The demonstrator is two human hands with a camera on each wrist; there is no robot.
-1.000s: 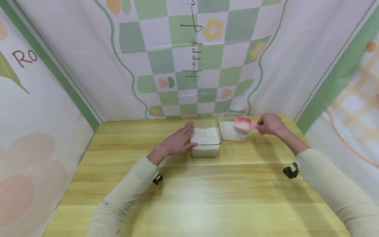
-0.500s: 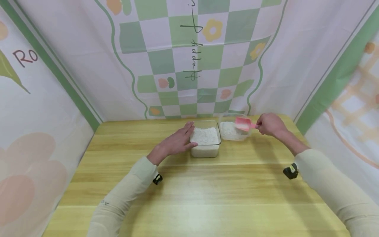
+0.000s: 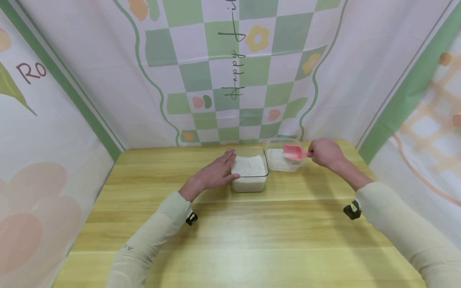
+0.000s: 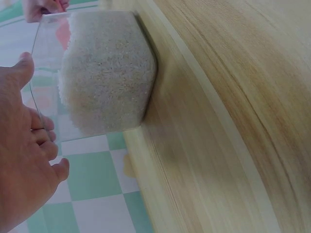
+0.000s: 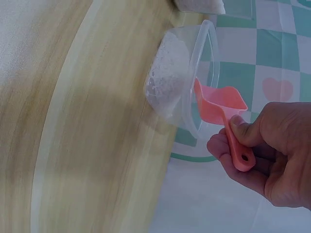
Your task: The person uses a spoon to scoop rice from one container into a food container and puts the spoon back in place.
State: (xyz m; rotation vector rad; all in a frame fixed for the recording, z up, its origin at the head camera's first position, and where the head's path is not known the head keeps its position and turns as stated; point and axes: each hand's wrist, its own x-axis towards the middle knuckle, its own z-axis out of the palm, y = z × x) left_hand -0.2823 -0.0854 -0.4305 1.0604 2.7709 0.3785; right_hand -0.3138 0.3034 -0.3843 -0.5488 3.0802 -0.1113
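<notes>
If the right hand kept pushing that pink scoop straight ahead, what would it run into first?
Probably the white rice in the round clear container; the pink scoop in the right hand already points into it, though depth is unclear.

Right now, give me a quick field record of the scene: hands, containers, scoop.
left hand: open, fingers straight against the side of the square container
right hand: pinches the pink scoop by its handle
square container: nearly full of white rice
round container: clear, partly filled with rice, right of the square one
pink scoop: bowl over the round container
table: light wood

Wooden table [image 3: 237,236] before green checkered cloth backdrop [image 3: 234,72].
</notes>
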